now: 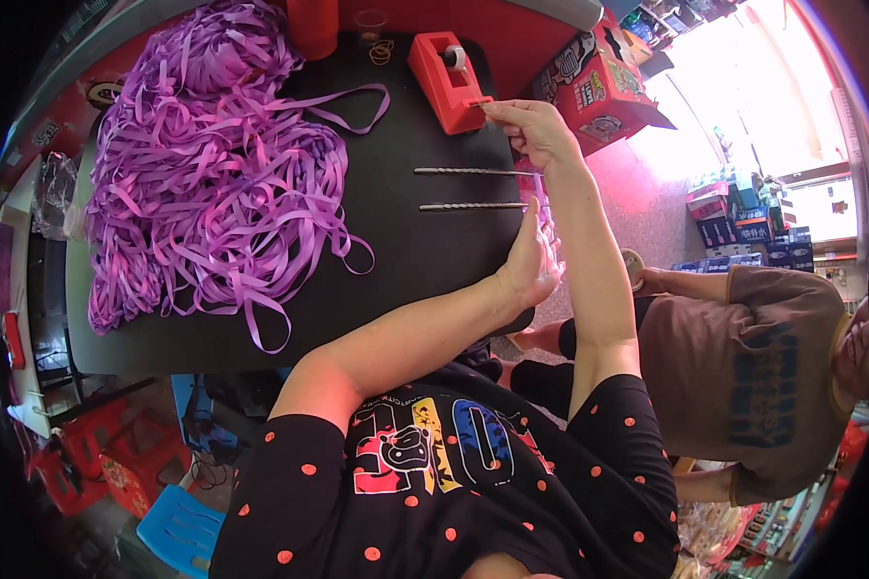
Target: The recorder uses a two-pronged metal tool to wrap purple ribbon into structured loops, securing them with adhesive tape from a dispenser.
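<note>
Two spiral metal rods like long drill bits [473, 171] stick out in parallel over the black table's right edge. Purple ribbon [539, 183] runs around their outer ends. My left hand [531, 265] is at that ribbon, thumb pointing up along it; its fingers are partly hidden, but seem closed on the ribbon. Beyond it, my right hand [543, 130] pinches at the cutting edge of a red tape dispenser [446, 82], thumb and forefinger together on what looks like the tape end. A white-cored tape roll [456, 60] sits in the dispenser.
A big tangled heap of purple ribbon [212, 183] covers the left of the black table [386, 261]. Rubber bands [381, 51] lie at the back, beside a red cylinder [313, 27]. A red carton [599, 87] stands beyond the right corner. Another person [743, 357] is close on my right.
</note>
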{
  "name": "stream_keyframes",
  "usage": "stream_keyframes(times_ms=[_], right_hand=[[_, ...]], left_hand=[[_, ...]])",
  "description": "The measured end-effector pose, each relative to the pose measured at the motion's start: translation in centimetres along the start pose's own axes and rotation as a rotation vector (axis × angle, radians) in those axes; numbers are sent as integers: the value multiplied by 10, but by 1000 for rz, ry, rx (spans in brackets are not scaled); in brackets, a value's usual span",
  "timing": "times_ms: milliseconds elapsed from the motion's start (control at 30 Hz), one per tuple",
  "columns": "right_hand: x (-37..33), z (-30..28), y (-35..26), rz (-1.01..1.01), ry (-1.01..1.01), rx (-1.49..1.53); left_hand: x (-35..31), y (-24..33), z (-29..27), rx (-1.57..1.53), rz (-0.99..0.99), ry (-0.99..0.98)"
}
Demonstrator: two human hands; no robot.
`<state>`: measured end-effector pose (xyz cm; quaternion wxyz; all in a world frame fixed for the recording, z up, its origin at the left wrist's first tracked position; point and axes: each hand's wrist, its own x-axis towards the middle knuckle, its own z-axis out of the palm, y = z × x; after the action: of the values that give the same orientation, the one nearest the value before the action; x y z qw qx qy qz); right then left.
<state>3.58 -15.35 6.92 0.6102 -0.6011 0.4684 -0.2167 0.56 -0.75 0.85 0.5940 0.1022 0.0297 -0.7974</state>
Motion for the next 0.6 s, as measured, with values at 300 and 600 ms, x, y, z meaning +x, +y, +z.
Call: stream_keyframes(times_ms=[300, 600], right_hand=[[10, -7, 13, -213, 130, -262], [-57, -65, 37, -267, 268, -474]], left_hand=[[-1, 0, 8, -48, -35, -103], [9, -11, 1, -63, -34, 224]])
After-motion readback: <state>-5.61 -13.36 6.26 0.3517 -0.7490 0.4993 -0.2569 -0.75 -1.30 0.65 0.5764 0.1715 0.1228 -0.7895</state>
